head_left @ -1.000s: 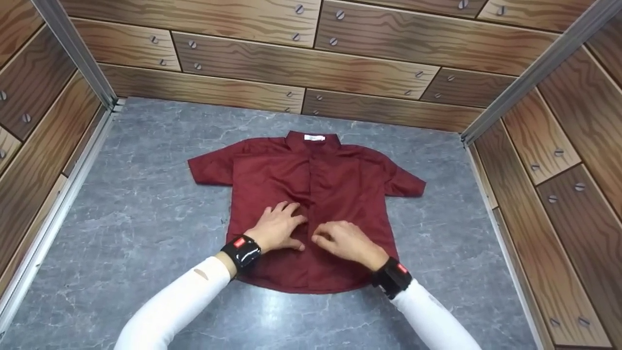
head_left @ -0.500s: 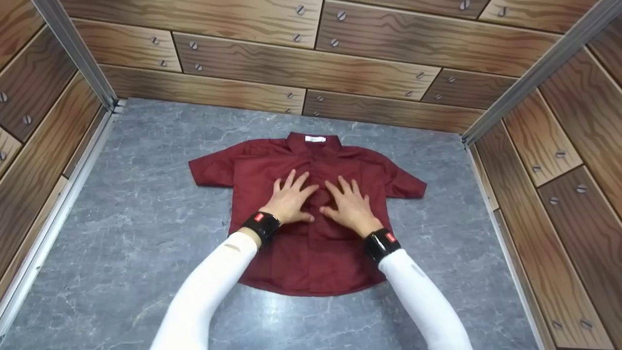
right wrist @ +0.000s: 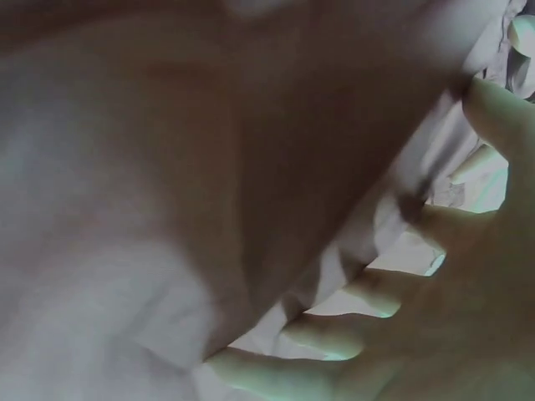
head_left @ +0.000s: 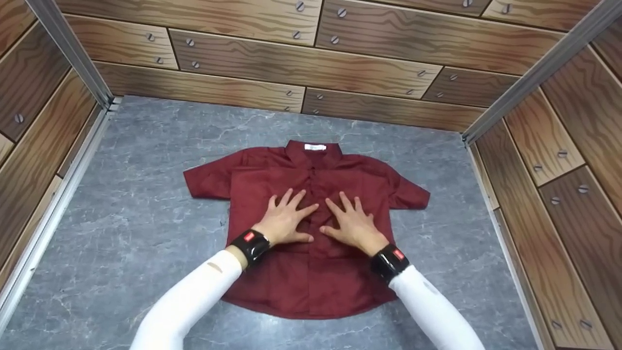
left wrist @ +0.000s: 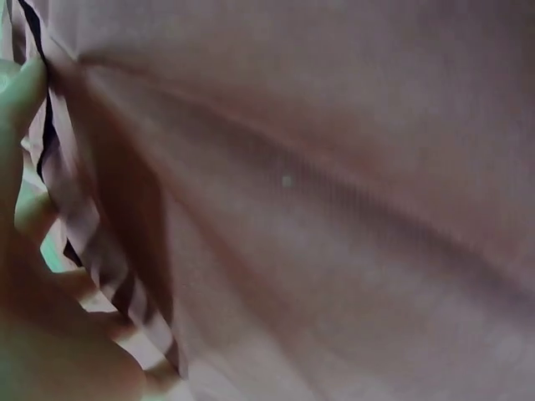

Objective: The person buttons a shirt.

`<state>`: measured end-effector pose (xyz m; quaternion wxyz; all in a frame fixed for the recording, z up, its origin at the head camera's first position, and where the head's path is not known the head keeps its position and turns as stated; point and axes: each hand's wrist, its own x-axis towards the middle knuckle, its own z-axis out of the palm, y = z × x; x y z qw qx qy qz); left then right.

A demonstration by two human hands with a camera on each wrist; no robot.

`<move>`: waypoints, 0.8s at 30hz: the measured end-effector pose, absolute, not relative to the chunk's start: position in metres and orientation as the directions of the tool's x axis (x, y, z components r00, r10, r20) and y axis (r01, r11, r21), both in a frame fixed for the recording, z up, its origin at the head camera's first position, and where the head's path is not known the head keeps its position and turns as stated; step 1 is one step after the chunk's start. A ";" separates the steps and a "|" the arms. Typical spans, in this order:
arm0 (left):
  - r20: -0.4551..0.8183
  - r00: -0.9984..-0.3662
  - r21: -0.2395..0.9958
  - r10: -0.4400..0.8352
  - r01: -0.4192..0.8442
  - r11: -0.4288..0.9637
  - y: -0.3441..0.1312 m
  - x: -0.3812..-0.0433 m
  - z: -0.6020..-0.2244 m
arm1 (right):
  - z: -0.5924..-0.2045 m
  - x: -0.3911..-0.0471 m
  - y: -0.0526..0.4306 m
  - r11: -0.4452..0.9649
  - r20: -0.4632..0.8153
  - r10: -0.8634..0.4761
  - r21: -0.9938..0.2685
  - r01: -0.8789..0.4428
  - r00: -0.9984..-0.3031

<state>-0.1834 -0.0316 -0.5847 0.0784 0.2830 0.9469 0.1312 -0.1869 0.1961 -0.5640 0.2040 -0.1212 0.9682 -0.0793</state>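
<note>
A dark red short-sleeved shirt (head_left: pixel 311 287) lies spread front up on the grey marbled surface, collar toward the back wall and a white label inside the collar. On its left half rests my left hand (head_left: pixel 284 218), fingers spread and tips pressing the cloth near the button line. My right hand (head_left: pixel 354 224) does the same on the other half, its thumb pointing at the left thumb across the placket. In the left wrist view the cloth (left wrist: pixel 334 209) shows long creases beside the fingers. The right wrist view has spread fingertips touching the wrinkled fabric (right wrist: pixel 167 209).
Wood-patterned panels stand at the back (head_left: pixel 243 53), left and right of the grey surface (head_left: pixel 136 194). Metal rails (head_left: pixel 539 68) run along the corners and the side edges. Black bands (head_left: pixel 250 245) are strapped round both wrists, over white sleeves.
From loosely bent over the lower middle, both hands moved up the chest and spread flat, then came back toward me. The shirt has slid a little nearer with them, its hem now lower.
</note>
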 end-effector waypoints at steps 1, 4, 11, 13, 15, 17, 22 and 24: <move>-0.064 -0.827 0.291 0.559 0.520 0.803 -0.032 -0.181 -0.585 | -0.563 -0.185 0.196 0.958 -0.375 -0.267 -0.205 -0.202 -0.888; -0.012 -0.830 0.324 0.557 0.524 0.788 -0.032 -0.179 -0.584 | -0.559 -0.184 0.192 0.951 -0.310 -0.286 -0.211 -0.227 -0.907; 0.199 -0.889 0.477 0.412 0.455 0.752 -0.033 -0.198 -0.586 | -0.556 -0.198 0.168 0.921 0.063 -0.308 -0.230 -0.314 -0.949; 0.230 -0.892 0.480 0.390 0.453 0.752 -0.033 -0.203 -0.587 | -0.559 -0.204 0.160 0.926 0.094 -0.284 -0.231 -0.298 -0.954; 0.232 -0.893 0.482 0.387 0.450 0.751 -0.032 -0.206 -0.587 | -0.562 -0.209 0.152 0.939 0.087 -0.249 -0.224 -0.262 -0.965; 0.220 -0.896 0.484 0.387 0.445 0.754 -0.031 -0.207 -0.588 | -0.565 -0.213 0.147 0.952 0.060 -0.213 -0.210 -0.220 -0.975; 0.200 -0.906 0.474 0.373 0.423 0.772 -0.029 -0.208 -0.588 | -0.569 -0.218 0.145 0.962 0.000 -0.161 -0.224 -0.157 -0.987; 0.205 -0.907 0.467 0.368 0.421 0.777 -0.028 -0.209 -0.588 | -0.569 -0.219 0.147 0.953 -0.010 -0.161 -0.260 -0.153 -0.987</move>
